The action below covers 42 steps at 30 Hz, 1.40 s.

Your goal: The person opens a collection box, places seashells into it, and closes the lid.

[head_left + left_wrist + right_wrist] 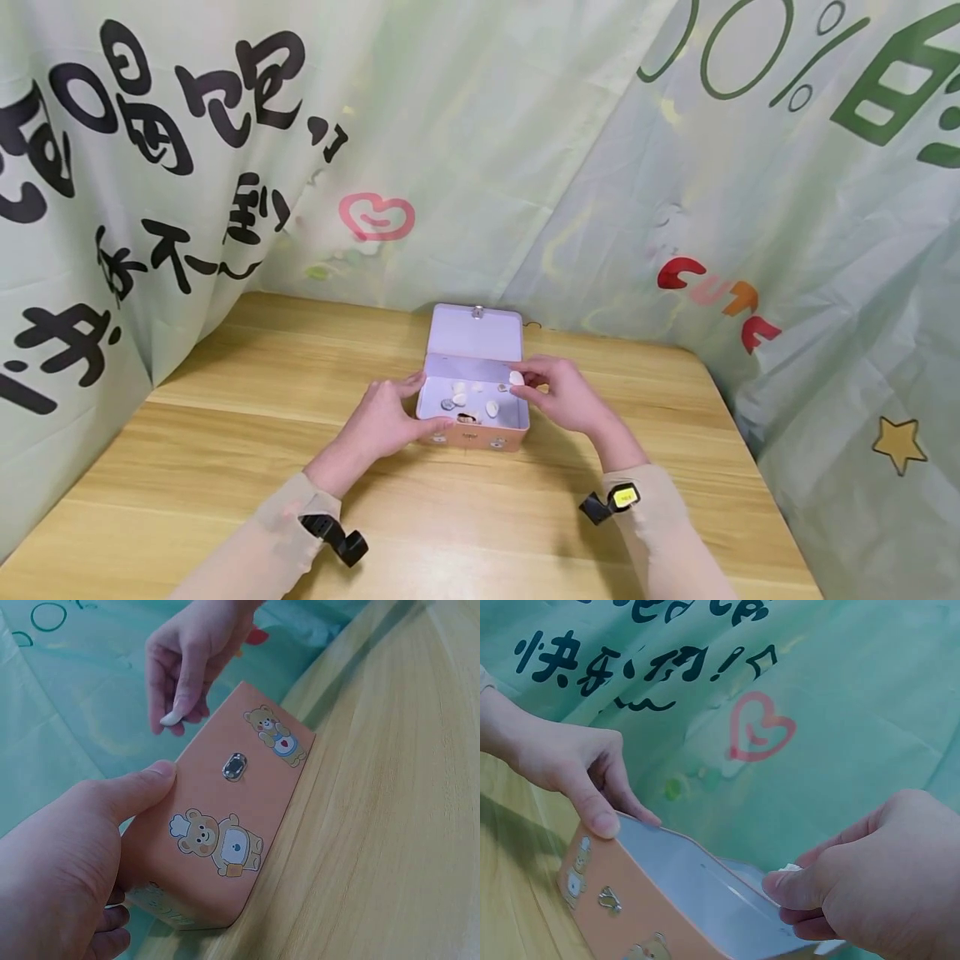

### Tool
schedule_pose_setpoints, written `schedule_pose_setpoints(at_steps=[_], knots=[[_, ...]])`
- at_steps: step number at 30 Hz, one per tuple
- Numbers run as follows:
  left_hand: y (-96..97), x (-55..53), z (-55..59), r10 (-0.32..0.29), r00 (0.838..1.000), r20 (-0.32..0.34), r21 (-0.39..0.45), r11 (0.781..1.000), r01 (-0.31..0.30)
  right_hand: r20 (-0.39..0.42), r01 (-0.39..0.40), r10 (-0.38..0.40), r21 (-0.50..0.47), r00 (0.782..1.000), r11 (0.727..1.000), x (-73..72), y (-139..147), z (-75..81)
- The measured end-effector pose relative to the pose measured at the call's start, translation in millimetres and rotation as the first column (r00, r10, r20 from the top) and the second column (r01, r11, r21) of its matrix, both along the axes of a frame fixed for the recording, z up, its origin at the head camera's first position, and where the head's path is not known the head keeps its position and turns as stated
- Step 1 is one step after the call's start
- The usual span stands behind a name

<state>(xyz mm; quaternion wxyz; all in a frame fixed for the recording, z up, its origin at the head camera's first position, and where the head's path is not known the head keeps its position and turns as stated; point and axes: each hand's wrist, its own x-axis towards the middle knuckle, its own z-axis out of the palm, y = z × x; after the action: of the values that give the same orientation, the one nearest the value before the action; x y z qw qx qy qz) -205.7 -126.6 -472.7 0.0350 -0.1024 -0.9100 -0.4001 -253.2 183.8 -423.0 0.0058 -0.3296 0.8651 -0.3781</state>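
Note:
An orange tin box with printed bears and a pale lilac inside stands on the table, its lid raised at the back. My left hand grips the box's left end, thumb on the front rim and fingers at the side. Above the right part of the box, my right hand pinches a small white shell-like piece between thumb and fingers. Inside lie several small pieces, among them a white oval one, a grey one and a brown one.
The wooden table extends around the box on all sides. Behind it and along both sides hangs a pale green printed curtain. A metal clasp sits on the box's front wall. Black wrist cameras are strapped over both sleeves.

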Motion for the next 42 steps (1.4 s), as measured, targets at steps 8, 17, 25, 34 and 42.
schedule_pose_setpoints(at_steps=[8, 17, 25, 34, 42], knots=[[1.2, -0.2, -2.6, -0.007, 0.999, -0.042, -0.029, 1.000, 0.006, 0.036, -0.030, 0.031, -0.009, 0.999, 1.000, -1.2, -17.3, -7.0], [3.3, 0.7, -0.7, -0.003, 1.000, -0.005, -0.025, 1.000, 0.002, 0.036, -0.063, 0.063, 0.004, 0.997, 0.998, -3.3, -30.1, -16.9], [8.2, 2.7, -0.6, -0.014, 1.000, -0.004, -0.021, 1.000, 0.014, 0.001, -0.081, 0.081, 0.017, 0.997, 0.997, -3.5, -30.6, -28.2], [6.6, 2.9, 1.1, -0.010, 1.000, -0.026, -0.030, 1.000, 0.009, -0.010, -0.095, 0.095, 0.022, 0.995, 0.995, -5.8, -31.1, -29.6], [-0.4, -0.2, 2.8, -0.002, 1.000, -0.014, -0.043, 0.999, 0.002, 0.023, -0.069, 0.069, -0.005, 0.997, 0.998, -6.3, -31.4, -22.8]])
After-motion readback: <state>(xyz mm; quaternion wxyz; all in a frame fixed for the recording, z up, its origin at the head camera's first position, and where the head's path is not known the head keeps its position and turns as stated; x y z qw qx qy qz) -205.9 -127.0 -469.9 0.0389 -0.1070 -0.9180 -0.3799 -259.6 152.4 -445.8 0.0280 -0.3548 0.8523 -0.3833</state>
